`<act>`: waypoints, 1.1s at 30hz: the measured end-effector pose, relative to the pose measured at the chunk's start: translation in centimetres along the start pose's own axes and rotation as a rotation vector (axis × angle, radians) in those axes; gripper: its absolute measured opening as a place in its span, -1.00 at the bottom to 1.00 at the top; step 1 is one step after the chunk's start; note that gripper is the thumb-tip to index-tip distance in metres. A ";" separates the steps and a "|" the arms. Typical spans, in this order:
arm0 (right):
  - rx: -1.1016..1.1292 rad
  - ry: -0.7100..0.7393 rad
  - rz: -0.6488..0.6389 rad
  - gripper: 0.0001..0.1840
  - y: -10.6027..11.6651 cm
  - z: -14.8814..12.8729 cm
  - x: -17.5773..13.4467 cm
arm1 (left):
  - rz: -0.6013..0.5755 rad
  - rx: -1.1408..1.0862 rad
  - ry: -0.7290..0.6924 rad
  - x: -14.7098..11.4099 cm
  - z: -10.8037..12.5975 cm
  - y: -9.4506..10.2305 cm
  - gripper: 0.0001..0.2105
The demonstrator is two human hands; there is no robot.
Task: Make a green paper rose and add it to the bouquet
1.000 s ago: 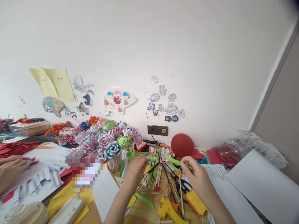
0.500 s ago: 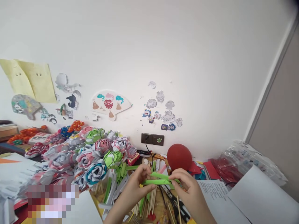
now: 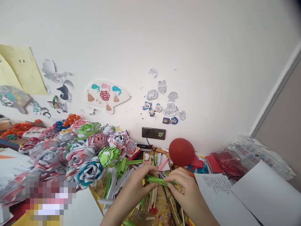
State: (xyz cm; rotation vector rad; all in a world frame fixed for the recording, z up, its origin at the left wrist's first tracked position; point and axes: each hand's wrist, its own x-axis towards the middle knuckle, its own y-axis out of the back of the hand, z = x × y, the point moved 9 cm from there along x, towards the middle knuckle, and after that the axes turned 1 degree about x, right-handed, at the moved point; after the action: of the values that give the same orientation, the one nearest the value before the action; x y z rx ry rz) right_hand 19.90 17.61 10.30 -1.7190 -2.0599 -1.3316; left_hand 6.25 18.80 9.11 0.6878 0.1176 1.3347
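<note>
Above the cluttered tabletop, my left hand [image 3: 144, 182] pinches one end of folded green paper strips [image 3: 157, 180]. The fingers of my right hand [image 3: 182, 185] close on the other end. The strips lie nearly level and close together between the two hands; how many layers there are I cannot tell. Thin wooden sticks [image 3: 154, 196] lie on the table beneath my hands. Left of my left hand are loose green and white paper strips [image 3: 121, 168] and a green paper rose [image 3: 109, 156].
A large pile of paper roses [image 3: 90, 172] fills the left side. Behind my right hand sits a red ball-like object [image 3: 182, 152] near the wall. A black cable runs from a wall socket [image 3: 153, 133]. Written paper [image 3: 215, 191] and a blank white sheet [image 3: 263, 194] lie at right.
The green strips, spread apart before, are now pressed together into one narrow bundle. Both hands still grip them. The view has shifted slightly downward and to the right.
</note>
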 end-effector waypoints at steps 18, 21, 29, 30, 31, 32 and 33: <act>0.002 -0.129 -0.142 -0.82 -1.7 0.5 -0.3 | 0.016 -0.078 -0.042 0.1 0.6 -0.2 -0.75; 0.004 -0.138 -0.078 -0.82 -1.2 0.8 -0.3 | 0.130 -0.246 0.009 0.4 -0.3 0.5 -0.71; -0.070 0.026 0.208 -0.85 0.2 -0.7 -0.4 | 0.242 -0.762 0.257 1.1 -2.5 -1.6 -0.73; -0.069 0.032 0.201 -0.85 0.1 -0.8 -0.4 | 0.252 -0.779 0.254 1.1 -2.4 -1.7 -0.72; -0.064 0.035 0.189 -0.85 -0.1 -0.9 -0.4 | 0.269 -0.792 0.254 1.1 -2.5 -1.7 -0.71; -0.056 0.034 0.178 -0.84 -0.3 -1.0 -0.3 | 0.283 -0.800 0.255 1.1 -2.5 -1.6 -0.70; -0.044 0.028 0.170 -0.84 -0.4 -1.0 -0.3 | 0.291 -0.806 0.256 1.0 -2.6 -1.5 -0.70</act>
State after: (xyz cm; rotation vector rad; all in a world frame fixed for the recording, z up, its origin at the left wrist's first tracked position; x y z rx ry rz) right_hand 19.26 16.71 10.56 -1.8359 -1.8362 -1.3499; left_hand 6.61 20.66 6.58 -0.1568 -0.3165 1.5857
